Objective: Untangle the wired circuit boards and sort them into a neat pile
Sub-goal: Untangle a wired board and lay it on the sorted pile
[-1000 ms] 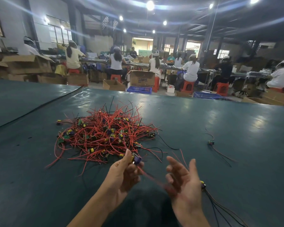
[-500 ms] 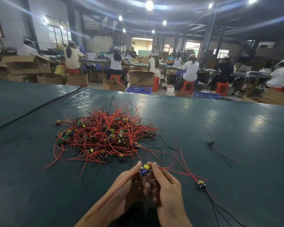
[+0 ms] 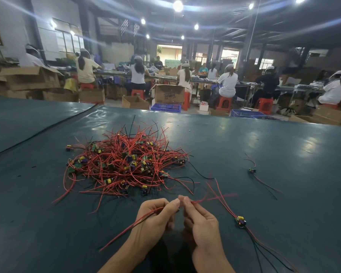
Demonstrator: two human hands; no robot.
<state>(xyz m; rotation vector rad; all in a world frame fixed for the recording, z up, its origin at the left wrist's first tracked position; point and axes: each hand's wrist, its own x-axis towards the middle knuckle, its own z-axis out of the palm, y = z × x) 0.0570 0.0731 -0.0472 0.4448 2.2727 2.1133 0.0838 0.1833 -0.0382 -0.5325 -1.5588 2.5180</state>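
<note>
Dark green, slightly glossy sheeting covers the worktop, catching soft glare from the ceiling lamps. On it sits the tangle: a low mound of thin red and black wires, looped and springy, with small green boards bearing yellow blocks and purple cylinders caught among them.

Just in front of the mound, the left grip curls round a red-and-black strand, which trails down and to the left across the sheeting. The right grip, fingertips almost touching the left's, pinches red leads between thumb and forefinger; they fan out to the right, blurred. Whether a board lies between the two cannot be told.

Near the right grip lies a board with a yellow block and a dark cylinder, its wires running toward the near edge. A lone board rests well apart, farther right.

Beyond the worktop stand a cardboard box with blue print too blurred to read, blue crates and red stools.
</note>
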